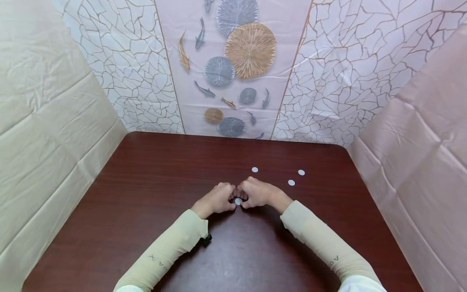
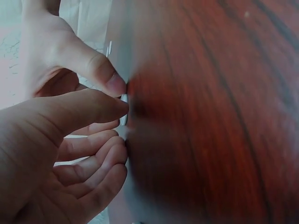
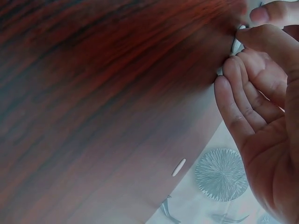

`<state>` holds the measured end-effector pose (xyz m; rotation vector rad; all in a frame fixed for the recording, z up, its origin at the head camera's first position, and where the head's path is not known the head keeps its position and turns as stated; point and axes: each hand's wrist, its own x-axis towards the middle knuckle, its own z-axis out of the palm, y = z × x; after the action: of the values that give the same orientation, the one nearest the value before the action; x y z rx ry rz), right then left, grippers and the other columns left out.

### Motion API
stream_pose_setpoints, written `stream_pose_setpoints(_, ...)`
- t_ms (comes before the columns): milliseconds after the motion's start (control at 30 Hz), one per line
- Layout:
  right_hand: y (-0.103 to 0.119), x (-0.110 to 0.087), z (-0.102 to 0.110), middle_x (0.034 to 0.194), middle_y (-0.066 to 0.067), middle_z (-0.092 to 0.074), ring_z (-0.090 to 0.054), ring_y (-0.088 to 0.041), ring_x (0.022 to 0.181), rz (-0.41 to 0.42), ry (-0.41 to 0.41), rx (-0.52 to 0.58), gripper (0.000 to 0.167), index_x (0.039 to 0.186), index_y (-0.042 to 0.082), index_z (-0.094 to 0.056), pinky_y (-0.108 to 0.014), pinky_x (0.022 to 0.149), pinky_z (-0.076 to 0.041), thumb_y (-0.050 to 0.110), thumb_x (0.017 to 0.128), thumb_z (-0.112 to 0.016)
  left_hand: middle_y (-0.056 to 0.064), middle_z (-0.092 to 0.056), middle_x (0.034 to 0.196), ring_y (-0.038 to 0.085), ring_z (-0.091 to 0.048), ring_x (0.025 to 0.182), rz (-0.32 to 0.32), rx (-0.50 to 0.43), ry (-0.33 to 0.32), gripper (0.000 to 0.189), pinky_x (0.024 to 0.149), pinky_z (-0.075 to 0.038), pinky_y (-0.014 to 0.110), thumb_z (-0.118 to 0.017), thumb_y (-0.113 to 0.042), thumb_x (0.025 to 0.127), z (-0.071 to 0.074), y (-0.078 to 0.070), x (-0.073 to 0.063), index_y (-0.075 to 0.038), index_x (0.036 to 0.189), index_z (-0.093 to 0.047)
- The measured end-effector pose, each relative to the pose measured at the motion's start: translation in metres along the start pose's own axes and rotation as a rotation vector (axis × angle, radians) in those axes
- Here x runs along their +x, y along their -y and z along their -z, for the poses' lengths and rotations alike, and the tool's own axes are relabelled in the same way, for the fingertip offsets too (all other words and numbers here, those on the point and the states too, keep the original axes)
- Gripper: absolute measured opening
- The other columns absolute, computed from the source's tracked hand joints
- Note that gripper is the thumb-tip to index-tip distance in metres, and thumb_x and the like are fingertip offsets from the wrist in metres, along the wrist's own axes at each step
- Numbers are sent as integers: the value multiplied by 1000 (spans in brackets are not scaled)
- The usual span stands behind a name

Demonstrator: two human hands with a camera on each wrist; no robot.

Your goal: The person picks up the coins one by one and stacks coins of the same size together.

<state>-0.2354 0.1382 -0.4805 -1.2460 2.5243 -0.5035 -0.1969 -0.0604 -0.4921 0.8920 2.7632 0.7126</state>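
Note:
A small white disc (image 1: 238, 201) lies on the dark wooden table, between the tips of both hands. My left hand (image 1: 217, 198) curls at its left edge, thumb in front and fingers behind. From the other side my right hand (image 1: 258, 192) does the same, its thumb tip close to the left thumb. Seen edge-on in the left wrist view, the disc (image 2: 124, 112) is partly covered by the left thumb. The right wrist view shows the disc (image 3: 238, 44) between right thumb and fingers. The exact finger contact is partly hidden.
Three more white discs lie farther back on the table (image 1: 164, 162): one disc (image 1: 255, 169) just behind the hands, another disc (image 1: 301, 172) and a third disc (image 1: 291, 182) to the right. Patterned cloth (image 1: 226, 101) hangs behind the table's far edge, with plain cloth at both sides.

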Motion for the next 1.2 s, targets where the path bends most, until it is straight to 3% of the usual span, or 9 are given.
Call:
stream_pose_setpoints(167,1,-2,0,82,2,-74,-65,-1,72,-7,-9,-4,15,90,9,-74,-17,67,-54,9,80,-85,-1,-51,80,14,-47,75,28,-4,-2,21,67,-40,28,-82,-13,87,-6,-1,3,-8,85,-62)
stream_pose_setpoints(533,0,-6,5,89,-1,-77,-70,-4,78,-29,17,-7,15,96,7,-76,-18,71,-57,11,84,-84,1,-61,88,14,-54,80,43,7,10,15,72,-47,28,-81,-13,90,-7,-5,3,-9,92,-67)
stream_pose_setpoints(1000,-28,-6,74,100,-10,-79,-75,-15,91,-149,27,-105,26,111,-1,-75,-30,83,-62,14,89,-81,4,-62,93,15,-52,79,51,-4,36,13,72,-47,29,-79,-16,93,-3,-6,4,-7,96,-70)
stream_pose_setpoints(1200,-43,2,86,100,-11,-78,-75,-19,93,-195,29,-117,26,109,0,-76,-33,84,-61,12,87,-81,5,-63,93,15,-51,78,65,-17,45,13,71,-45,29,-79,-16,93,-3,-6,3,-7,96,-70)
